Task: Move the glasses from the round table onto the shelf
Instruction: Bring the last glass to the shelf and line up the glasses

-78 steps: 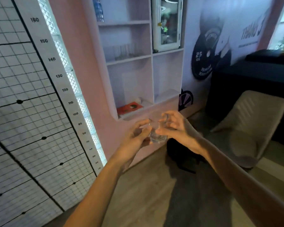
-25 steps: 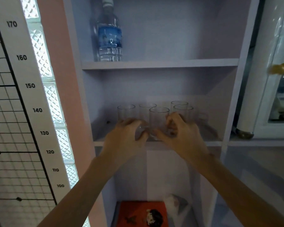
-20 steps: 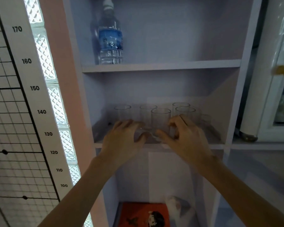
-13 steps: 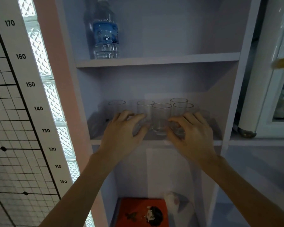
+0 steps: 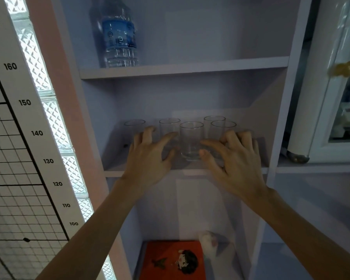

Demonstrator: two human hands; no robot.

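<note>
A clear drinking glass (image 5: 191, 141) stands upright near the front of the middle shelf (image 5: 186, 171) of a pale shelf unit. Several more clear glasses (image 5: 214, 126) stand behind and beside it on the same shelf. My left hand (image 5: 150, 156) hovers just left of the front glass with its fingers spread and nothing in it. My right hand (image 5: 233, 158) is just to the right of the glass, fingers apart, thumb tip close to the glass base. The round table is out of sight.
A water bottle (image 5: 117, 33) stands on the shelf above. An orange book (image 5: 174, 259) and a crumpled white thing (image 5: 209, 242) lie in the compartment below. A white-framed glass door (image 5: 335, 98) hangs at the right; a height chart (image 5: 26, 118) covers the left wall.
I carried the glass to the shelf unit and set it down on the middle shelf. Both hands have let go of it and spread apart.
</note>
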